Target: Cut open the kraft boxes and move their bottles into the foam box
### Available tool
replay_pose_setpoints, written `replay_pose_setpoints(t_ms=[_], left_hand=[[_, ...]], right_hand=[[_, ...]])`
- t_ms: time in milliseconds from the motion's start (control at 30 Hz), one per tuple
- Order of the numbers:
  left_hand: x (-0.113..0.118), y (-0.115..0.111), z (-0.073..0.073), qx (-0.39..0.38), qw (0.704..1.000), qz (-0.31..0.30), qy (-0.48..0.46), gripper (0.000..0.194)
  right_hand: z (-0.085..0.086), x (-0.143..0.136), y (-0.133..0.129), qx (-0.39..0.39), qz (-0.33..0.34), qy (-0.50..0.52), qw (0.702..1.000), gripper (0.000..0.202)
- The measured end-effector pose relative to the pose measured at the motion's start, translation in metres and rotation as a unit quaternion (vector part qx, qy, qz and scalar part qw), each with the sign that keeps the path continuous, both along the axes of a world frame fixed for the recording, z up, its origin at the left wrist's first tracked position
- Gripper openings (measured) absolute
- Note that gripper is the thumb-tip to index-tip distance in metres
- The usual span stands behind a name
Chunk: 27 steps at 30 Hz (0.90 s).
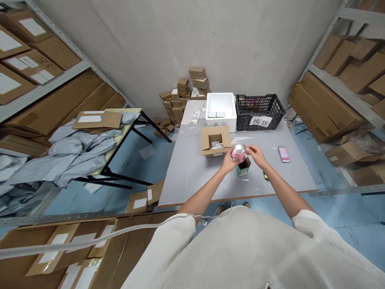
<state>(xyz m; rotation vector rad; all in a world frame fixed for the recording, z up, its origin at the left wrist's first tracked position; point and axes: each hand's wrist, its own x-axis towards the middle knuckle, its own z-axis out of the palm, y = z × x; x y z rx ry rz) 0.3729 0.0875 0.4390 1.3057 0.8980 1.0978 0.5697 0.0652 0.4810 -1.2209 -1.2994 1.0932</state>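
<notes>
A small pink mug (239,152) with a shiny silver lid is held up over the table in front of me. My left hand (229,161) is closed around its left side, near what looks like a pink handle. The fingers of my right hand (255,154) pinch at the mug's right edge. Just below the mug stands a small green box (243,167), its top open and its inside dark. An open cardboard box (204,141) with white material inside sits to the left of my hands. Under my right forearm lies a small yellow and black object (266,176), partly hidden.
A white foam box (221,124) and a black plastic crate (261,123) stand at the back of the grey table (186,172). A phone-like pink object (284,154) lies at right. Grey parcels (87,148) cover a side table. Shelves with cartons flank both sides; a white cable (126,229) crosses at left.
</notes>
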Motion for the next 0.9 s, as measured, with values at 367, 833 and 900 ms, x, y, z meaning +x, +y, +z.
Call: replay_pose_setpoints(t_ms=[367,833,900], left_hand=[[0.000,-0.007,0.021,-0.040,0.997,0.025,0.064,0.076],[0.017,-0.007,0.008,-0.019,0.994,0.010,0.109,0.078],[0.018,-0.009,0.008,-0.018,0.994,0.009,0.111,0.075]], right_hand=[[0.005,-0.004,-0.002,0.024,-0.003,-0.060,0.998,0.069],[0.028,-0.009,0.008,0.036,-0.079,-0.137,0.987,0.077],[0.030,-0.009,0.005,0.038,-0.077,-0.160,0.983,0.075]])
